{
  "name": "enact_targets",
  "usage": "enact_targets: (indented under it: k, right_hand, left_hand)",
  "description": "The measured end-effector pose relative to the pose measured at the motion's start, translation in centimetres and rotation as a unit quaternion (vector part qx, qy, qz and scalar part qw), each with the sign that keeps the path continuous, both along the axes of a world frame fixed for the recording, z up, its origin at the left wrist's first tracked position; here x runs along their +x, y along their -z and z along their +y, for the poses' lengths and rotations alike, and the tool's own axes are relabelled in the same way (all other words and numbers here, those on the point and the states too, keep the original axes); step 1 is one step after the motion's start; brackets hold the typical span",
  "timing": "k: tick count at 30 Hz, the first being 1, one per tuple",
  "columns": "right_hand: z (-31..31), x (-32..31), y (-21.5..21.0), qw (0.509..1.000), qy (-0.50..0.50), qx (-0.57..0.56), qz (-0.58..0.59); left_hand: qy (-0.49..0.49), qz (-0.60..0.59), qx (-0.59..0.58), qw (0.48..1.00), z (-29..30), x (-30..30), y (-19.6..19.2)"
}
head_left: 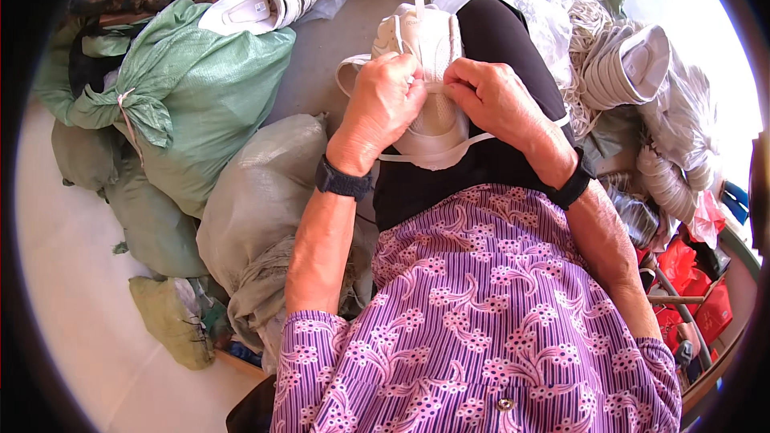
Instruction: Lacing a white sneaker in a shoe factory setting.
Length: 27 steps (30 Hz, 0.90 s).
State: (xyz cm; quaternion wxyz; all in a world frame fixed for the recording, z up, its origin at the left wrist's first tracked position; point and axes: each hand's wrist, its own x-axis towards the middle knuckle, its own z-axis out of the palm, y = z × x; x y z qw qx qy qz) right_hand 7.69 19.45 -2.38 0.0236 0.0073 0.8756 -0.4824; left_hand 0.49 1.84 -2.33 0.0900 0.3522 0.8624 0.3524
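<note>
A cream-white sneaker (pixel 436 36) rests on my black-trousered lap, its toe pointing toward me. Both hands are closed over its lacing. My left hand (pixel 383 104) pinches a flat white shoelace (pixel 475 141) at the shoe's left side, fingers curled in. On the other side my right hand (pixel 499 103) grips the lace between thumb and bent forefinger. A stretch of lace runs across the shoe between the two hands, and a loose length droops over the toe. A loop sticks out left of the shoe. The exact fingertip hold is partly hidden.
Nested white shoes (pixel 277 0) lie at the far left, with another stack (pixel 630 64) at the right beside bundled laces (pixel 589 28). A tied green sack (pixel 204 72) and a grey sack (pixel 257 184) stand at my left. Red bags (pixel 694 289) sit at the lower right.
</note>
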Motion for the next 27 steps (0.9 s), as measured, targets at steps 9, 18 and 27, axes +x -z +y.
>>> enact_targets:
  k: [9,18,27]
  right_hand:
    - [0.3,-0.2,0.1,0.999,0.012,-0.036,-0.004]
    - [0.5,-0.1,0.4,0.999,-0.004,-0.033,0.004]
    - [0.4,-0.3,0.2,0.999,0.021,-0.049,0.008]
  left_hand:
    - [-0.198,-0.214,0.142,0.946,-0.1,2.9,1.5]
    - [-0.269,-0.234,0.139,0.924,-0.2,3.4,1.0]
    - [-0.180,-0.154,0.101,0.966,1.1,3.6,0.8]
